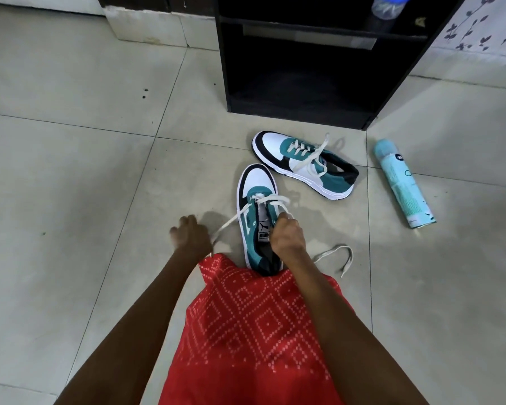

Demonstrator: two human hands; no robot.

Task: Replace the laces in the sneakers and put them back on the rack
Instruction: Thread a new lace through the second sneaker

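Observation:
Two teal, white and black sneakers lie on the tiled floor. The near sneaker points away from me, just in front of my red patterned garment. A white lace runs through its lowest eyelets. My left hand grips one end of that lace and holds it taut to the left. Over the tongue, my right hand pinches the other part of the lace, whose loose tail curls on the floor to the right. The far sneaker lies angled to the right with its white lace partly threaded and loose.
A black rack with open shelves stands just beyond the sneakers; a plastic bottle sits on an upper shelf. A light blue spray can lies on the floor at the right. Bare tiles spread to the left.

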